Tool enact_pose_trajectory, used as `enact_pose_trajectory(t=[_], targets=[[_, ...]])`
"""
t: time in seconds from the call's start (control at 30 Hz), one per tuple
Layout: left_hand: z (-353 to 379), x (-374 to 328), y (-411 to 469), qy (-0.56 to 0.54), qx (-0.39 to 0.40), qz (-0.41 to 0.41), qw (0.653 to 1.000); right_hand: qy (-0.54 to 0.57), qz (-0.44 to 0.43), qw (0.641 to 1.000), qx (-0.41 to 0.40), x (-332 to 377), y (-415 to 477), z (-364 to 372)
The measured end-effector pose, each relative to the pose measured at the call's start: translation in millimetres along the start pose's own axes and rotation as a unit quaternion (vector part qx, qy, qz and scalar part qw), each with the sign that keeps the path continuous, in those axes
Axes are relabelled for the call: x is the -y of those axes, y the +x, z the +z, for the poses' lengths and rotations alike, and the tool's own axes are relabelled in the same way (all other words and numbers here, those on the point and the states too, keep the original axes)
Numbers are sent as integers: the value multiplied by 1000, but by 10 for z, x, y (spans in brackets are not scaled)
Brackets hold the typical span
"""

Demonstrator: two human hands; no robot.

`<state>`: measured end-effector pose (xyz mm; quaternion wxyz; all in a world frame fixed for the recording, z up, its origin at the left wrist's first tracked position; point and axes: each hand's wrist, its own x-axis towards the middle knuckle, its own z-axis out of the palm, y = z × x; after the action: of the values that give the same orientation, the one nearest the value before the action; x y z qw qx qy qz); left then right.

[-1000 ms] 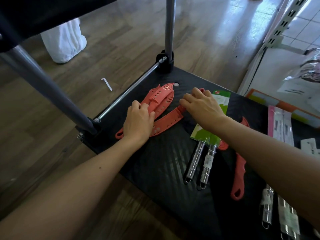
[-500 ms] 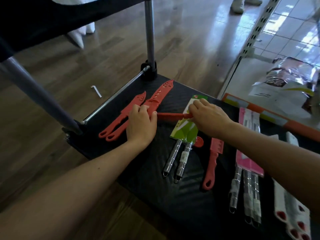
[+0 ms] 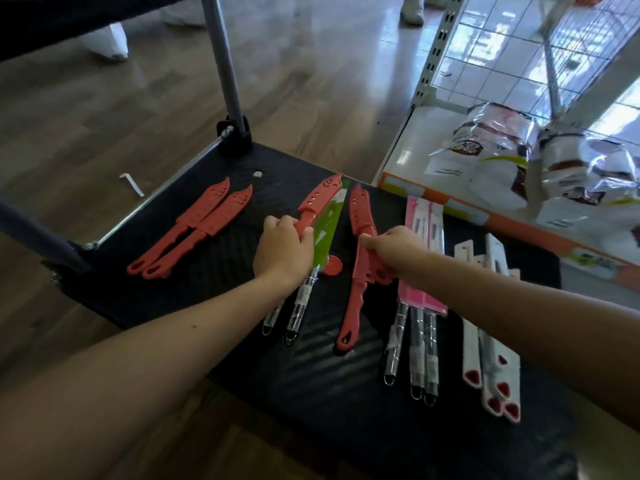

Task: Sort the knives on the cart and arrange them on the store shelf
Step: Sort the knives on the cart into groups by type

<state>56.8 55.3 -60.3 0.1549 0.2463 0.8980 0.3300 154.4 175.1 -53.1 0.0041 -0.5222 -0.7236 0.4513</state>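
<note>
Knives lie on the black cart deck [image 3: 214,299]. Two red sheathed knives [image 3: 197,226] rest side by side at the left. My left hand [image 3: 282,251] is shut on the handle of another red knife [image 3: 320,197], which lies over the green-sheathed knives [image 3: 327,230] with steel handles. My right hand [image 3: 394,252] pinches a red knife [image 3: 360,211] at its handle, on top of one more red knife [image 3: 355,299]. Pink-sleeved knives [image 3: 420,216] and white-carded knives [image 3: 491,358] lie to the right.
A grey cart post [image 3: 225,71] rises at the far corner, and a rail runs along the left edge. The store shelf [image 3: 457,206] with plastic-wrapped packs stands at the right behind the cart. A white upright of the shelf [image 3: 436,53] stands beyond. Someone's feet show at the top.
Two red knives now lie released at the left. My left hand moved right onto a third red knife; my right hand shifted right onto another red knife. The view swung right, showing more knives.
</note>
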Motion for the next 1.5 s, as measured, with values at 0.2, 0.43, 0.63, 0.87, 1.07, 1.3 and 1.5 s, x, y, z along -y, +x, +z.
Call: enact_pose_trajectory(t=[0.2, 0.43, 0.63, 0.87, 1.07, 1.3, 1.5], targets=[[183, -151, -209, 51, 48, 39, 997, 171, 76, 982, 24, -219, -102, -6], [284, -189, -429, 165, 108, 89, 976, 78, 96, 987, 100, -256, -381, -53], [286, -132, -521, 230, 150, 153, 949, -28, 95, 986, 132, -194, -452, -110], [195, -93, -419, 234, 100, 173, 951, -209, -103, 971, 46, -179, -416, -162], [164, -2, -417, 207, 114, 169, 957, -338, -229, 913, -7, -226, -373, -139], [84, 59, -346, 173, 84, 179, 965, -346, -244, 906, -5, -137, -381, -57], [-152, 286, -194, 185, 42, 160, 969, -330, -269, 905, -9, 76, -335, 163]])
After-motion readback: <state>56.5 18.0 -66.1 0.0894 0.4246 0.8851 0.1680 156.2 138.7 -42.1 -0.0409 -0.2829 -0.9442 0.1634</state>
